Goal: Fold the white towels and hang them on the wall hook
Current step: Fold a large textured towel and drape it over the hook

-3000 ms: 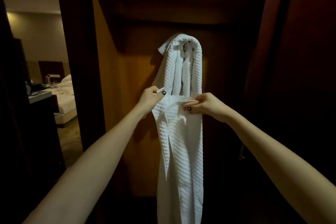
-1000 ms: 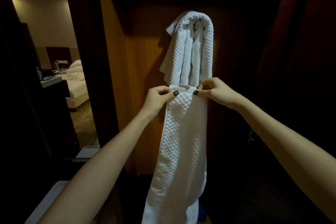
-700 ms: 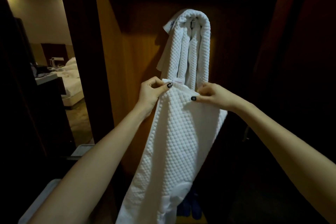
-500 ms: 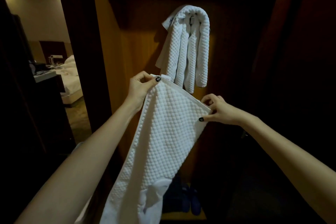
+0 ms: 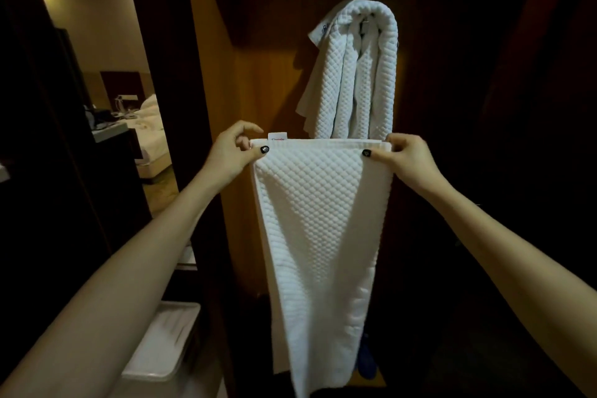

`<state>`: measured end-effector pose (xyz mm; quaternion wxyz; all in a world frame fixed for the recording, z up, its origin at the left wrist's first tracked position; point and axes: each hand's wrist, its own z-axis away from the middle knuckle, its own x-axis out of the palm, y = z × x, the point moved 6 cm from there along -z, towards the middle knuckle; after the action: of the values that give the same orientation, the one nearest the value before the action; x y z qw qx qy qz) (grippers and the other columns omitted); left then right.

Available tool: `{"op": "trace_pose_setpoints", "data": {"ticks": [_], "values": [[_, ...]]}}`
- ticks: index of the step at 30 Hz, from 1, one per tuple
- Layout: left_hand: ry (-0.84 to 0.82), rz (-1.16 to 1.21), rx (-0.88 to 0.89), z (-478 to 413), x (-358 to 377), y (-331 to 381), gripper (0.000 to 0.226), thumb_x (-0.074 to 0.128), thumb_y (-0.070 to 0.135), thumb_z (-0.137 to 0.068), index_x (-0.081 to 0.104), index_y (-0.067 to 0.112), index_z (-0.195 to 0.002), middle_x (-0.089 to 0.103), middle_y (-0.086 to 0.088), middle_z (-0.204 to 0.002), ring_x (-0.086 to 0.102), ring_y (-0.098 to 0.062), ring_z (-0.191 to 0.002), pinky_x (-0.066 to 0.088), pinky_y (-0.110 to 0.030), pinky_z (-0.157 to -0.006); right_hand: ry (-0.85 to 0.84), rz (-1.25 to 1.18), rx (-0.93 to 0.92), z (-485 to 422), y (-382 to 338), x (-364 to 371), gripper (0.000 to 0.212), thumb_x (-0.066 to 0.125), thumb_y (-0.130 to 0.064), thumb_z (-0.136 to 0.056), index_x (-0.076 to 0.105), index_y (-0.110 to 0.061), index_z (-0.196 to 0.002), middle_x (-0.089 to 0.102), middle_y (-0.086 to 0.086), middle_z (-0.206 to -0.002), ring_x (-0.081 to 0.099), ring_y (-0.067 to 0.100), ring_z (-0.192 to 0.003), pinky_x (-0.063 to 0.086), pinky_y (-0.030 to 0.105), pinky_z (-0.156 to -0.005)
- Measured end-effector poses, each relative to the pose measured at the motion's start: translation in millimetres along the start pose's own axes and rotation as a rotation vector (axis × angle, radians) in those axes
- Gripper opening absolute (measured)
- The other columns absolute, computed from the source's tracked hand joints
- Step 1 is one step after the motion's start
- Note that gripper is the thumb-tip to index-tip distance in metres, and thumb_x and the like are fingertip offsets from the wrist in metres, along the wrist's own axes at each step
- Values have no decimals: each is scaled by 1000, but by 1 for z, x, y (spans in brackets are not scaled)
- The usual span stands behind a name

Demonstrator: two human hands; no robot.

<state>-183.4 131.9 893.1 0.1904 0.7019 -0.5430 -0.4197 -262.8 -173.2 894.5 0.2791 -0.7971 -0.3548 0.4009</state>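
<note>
I hold a white waffle-textured towel (image 5: 318, 236) stretched flat in front of me, hanging long toward the floor. My left hand (image 5: 234, 153) pinches its top left corner, where a small label sticks up. My right hand (image 5: 405, 157) pinches the top right corner, level with the left. Behind and above, a second white towel (image 5: 355, 74) hangs folded over the wall hook on the wooden panel; the hook itself is hidden by the cloth.
The wooden alcove wall (image 5: 258, 90) stands close behind the towels. A white box or tray (image 5: 161, 342) sits low on the left. Through the doorway at left I see a bed (image 5: 148, 132). Blue slippers (image 5: 365, 362) lie on the floor below.
My hands pulled the towel's top edge away from the hung towel, spread apart and levelled out. The held towel now hangs wide and flat instead of narrow.
</note>
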Motion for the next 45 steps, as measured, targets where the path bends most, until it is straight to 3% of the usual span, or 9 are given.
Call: {"op": "trace_pose_setpoints", "data": {"ticks": [10, 14, 19, 21, 24, 28, 33, 40, 45], "values": [[115, -165, -8, 17, 30, 3, 15, 71, 17, -83, 63, 16, -71, 52, 10, -61, 43, -2, -55, 29, -12, -49, -42, 407, -31, 1, 2, -14, 22, 71, -28, -85, 51, -19, -85, 53, -10, -75, 50, 3, -67, 34, 19, -52], [91, -163, 22, 18, 52, 13, 19, 64, 12, -85, 53, 8, -70, 53, 2, -63, 38, -6, -54, 29, -15, -46, -115, 576, -41, 17, 8, -14, 26, 62, -20, -89, 44, -23, -71, 52, -8, -63, 50, 15, -58, 28, 26, -46], [101, -228, 9, 19, 70, 16, 11, 64, 7, -82, 60, 3, -72, 57, -4, -65, 44, -12, -59, 31, -15, -48, -334, 304, -22, 45, 9, -8, 44, 61, -1, -87, 64, -25, -124, 64, -13, -118, 59, -11, -82, 45, 10, -74], [100, -186, -4, 17, 74, 17, 9, 68, 10, -80, 63, 5, -73, 54, 4, -62, 45, -8, -58, 32, -12, -49, -366, 225, -14, 53, 7, -2, 28, 60, -1, -89, 72, -16, -110, 71, -1, -110, 64, -8, -84, 50, 10, -76], [41, -75, -31, 16, 79, 19, 9, 76, 15, -77, 67, 15, -74, 55, 9, -61, 45, -1, -54, 34, -9, -49, -413, 147, 55, 59, 1, 8, 15, 60, -11, -93, 69, 0, -96, 73, 13, -95, 71, 18, -85, 58, 38, -81], [-16, 39, -39, 22, 83, 25, 8, 78, 15, -77, 70, 17, -77, 55, 10, -61, 45, 3, -53, 34, -9, -52, -568, 67, 53, 64, -22, 29, 11, 71, -10, -86, 66, -9, -96, 76, -3, -88, 70, 3, -87, 53, 20, -81], [-97, 220, -29, 33, 76, 40, 13, 70, 4, -83, 72, 8, -96, 66, 6, -76, 59, 6, -62, 45, -8, -61, -333, 308, -264, 53, -64, 38, 5, 72, -15, -86, 72, -13, -81, 70, -7, -70, 65, 5, -67, 51, 24, -64], [-175, 314, -37, 41, 66, 55, 23, 64, 4, -87, 67, -3, -110, 70, -12, -101, 65, -12, -86, 52, -22, -81, -313, 353, -330, 38, -77, 48, 14, 71, -27, -86, 72, -14, -90, 44, 3, -139, 47, 17, -123, 42, 30, -99], [-195, 418, -50, 49, 70, 57, 25, 57, 5, -92, 64, -1, -116, 69, -10, -105, 67, -6, -85, 52, -15, -75, -196, 370, -311, 34, -79, 43, 15, 70, -29, -88, 71, -14, -89, 64, -4, -99, 55, 8, -84, 40, 24, -74]]}}
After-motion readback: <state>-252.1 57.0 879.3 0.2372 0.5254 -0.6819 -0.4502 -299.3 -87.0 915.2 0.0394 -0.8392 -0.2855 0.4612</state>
